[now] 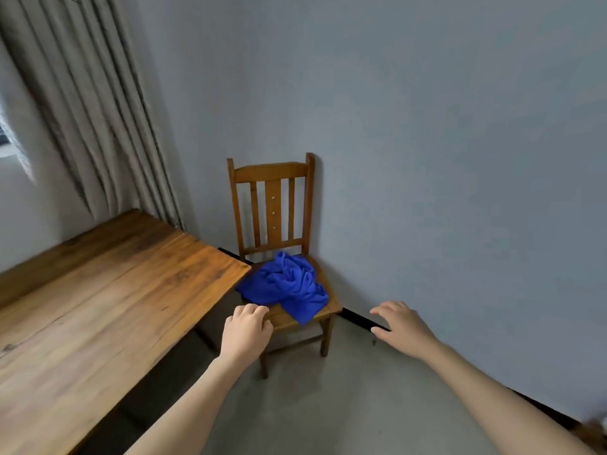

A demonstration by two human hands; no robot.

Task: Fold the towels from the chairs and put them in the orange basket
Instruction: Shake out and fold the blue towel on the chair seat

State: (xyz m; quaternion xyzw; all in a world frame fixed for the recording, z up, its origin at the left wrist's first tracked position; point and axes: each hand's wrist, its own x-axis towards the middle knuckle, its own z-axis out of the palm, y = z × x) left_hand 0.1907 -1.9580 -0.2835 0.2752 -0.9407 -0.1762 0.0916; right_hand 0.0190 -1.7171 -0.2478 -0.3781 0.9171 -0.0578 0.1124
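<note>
A crumpled blue towel (286, 285) lies on the seat of a wooden chair (272, 198) that stands against the grey wall. My left hand (247, 331) reaches out just short of the towel's near edge, fingers curled downward and holding nothing. My right hand (402, 326) is stretched out to the right of the chair, fingers spread, empty. No orange basket is in view.
A long wooden table (98, 300) fills the left side, its corner close to the chair's seat. Beige curtains (85, 110) hang behind it. Grey floor (345, 405) lies in front of the chair, with the wall close on the right.
</note>
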